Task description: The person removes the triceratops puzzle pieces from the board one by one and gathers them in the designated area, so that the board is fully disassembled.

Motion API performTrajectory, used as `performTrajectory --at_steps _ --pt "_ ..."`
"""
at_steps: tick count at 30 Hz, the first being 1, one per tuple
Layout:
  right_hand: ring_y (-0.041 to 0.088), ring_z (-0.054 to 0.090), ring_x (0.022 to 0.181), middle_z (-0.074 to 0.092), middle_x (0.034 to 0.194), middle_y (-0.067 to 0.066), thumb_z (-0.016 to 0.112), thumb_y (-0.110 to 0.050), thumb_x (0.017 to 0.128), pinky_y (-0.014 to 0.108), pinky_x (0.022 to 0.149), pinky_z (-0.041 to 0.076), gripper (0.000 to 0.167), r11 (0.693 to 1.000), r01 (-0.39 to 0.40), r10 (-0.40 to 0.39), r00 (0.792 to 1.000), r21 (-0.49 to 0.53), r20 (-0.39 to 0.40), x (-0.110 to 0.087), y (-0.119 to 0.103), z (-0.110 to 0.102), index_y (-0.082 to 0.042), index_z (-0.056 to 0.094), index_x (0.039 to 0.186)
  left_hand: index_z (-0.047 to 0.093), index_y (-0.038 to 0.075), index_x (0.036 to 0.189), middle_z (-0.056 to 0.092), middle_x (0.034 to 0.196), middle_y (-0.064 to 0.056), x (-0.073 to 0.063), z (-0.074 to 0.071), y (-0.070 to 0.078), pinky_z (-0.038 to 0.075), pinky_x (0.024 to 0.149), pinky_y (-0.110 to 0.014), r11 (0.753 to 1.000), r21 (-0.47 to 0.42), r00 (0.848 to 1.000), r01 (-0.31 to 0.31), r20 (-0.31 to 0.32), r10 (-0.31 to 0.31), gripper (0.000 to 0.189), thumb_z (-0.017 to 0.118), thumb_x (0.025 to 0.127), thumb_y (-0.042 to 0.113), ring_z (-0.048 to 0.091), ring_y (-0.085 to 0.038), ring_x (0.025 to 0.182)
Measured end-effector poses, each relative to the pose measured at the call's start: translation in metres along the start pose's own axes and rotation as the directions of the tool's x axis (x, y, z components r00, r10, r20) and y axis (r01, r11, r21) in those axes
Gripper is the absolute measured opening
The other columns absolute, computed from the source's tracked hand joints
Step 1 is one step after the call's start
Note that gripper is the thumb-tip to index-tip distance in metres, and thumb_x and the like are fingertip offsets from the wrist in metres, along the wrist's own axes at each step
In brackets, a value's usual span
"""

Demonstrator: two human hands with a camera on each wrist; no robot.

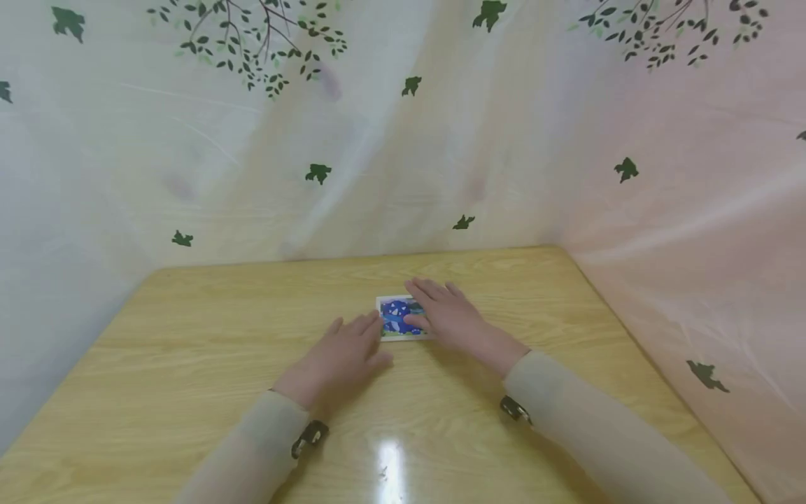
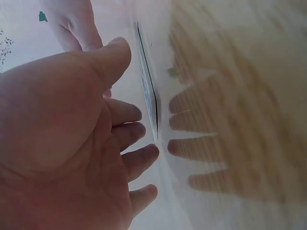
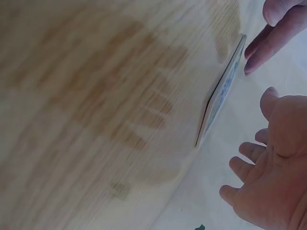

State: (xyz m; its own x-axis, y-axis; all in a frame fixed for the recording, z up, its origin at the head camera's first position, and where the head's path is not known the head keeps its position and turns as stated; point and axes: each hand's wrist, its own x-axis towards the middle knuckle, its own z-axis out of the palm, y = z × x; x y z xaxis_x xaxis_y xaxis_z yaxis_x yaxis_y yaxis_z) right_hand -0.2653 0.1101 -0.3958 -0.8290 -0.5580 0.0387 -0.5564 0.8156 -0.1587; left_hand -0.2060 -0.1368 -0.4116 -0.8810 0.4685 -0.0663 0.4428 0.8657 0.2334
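A small flat picture board [image 1: 394,322] with a white border lies near the middle of the table, showing a blue cartoon figure. At its left edge is my left hand [image 1: 335,360], fingers extended and thumb spread. My right hand [image 1: 455,318] hovers over the right part of the board and hides it from the head view. From the left wrist view the board [image 2: 147,86] appears edge-on as a thin slab, beyond my fingertips. In the right wrist view, a gap shows between my right fingers [image 3: 241,167] and the board [image 3: 221,96].
The light wood table [image 1: 208,322] has rounded far corners. A pale curtain [image 1: 378,140] printed with leaves and branches hangs behind it and along both sides. Dark wrist devices [image 1: 310,439] sit at both sleeves. A bright reflection shows on the near tabletop.
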Motion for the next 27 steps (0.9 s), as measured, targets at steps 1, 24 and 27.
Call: performTrajectory --at_steps 1,24,27 --pt "0.038 0.027 0.165 0.027 0.180 0.015 0.051 -0.049 0.117 0.063 0.136 0.016 0.076 1.000 0.011 -0.011 1.000 0.006 -0.005 0.002 0.001 0.001 -0.007 0.026 0.175 0.033 0.008 0.174 0.025 0.181 -0.010 -0.001 -0.001 0.002 0.011 0.137 -0.061 1.000 -0.006 1.000 0.004 0.010 -0.004 0.079 0.042 0.116 0.061 0.025 -0.035 0.166" --pt "0.031 0.061 0.139 0.061 0.153 0.016 0.068 -0.030 0.112 0.047 0.124 0.049 0.055 0.980 0.038 -0.040 0.999 0.193 0.008 0.036 -0.002 0.013 -0.004 0.057 0.160 0.040 0.000 0.168 0.038 0.175 -0.017 -0.016 -0.005 0.018 0.018 0.136 -0.061 0.993 0.066 0.995 -0.094 0.038 0.092 0.075 0.046 0.117 0.054 0.034 -0.037 0.163" --pt "0.030 0.063 0.135 0.064 0.149 0.014 0.070 -0.028 0.111 0.046 0.122 0.051 0.050 0.982 0.025 -0.028 1.000 0.188 0.010 0.037 -0.003 0.014 -0.005 0.062 0.154 0.045 -0.003 0.165 0.042 0.172 -0.020 -0.013 -0.006 0.019 0.021 0.135 -0.062 0.991 0.069 0.993 -0.117 0.038 0.115 0.073 0.051 0.116 0.051 0.038 -0.039 0.161"
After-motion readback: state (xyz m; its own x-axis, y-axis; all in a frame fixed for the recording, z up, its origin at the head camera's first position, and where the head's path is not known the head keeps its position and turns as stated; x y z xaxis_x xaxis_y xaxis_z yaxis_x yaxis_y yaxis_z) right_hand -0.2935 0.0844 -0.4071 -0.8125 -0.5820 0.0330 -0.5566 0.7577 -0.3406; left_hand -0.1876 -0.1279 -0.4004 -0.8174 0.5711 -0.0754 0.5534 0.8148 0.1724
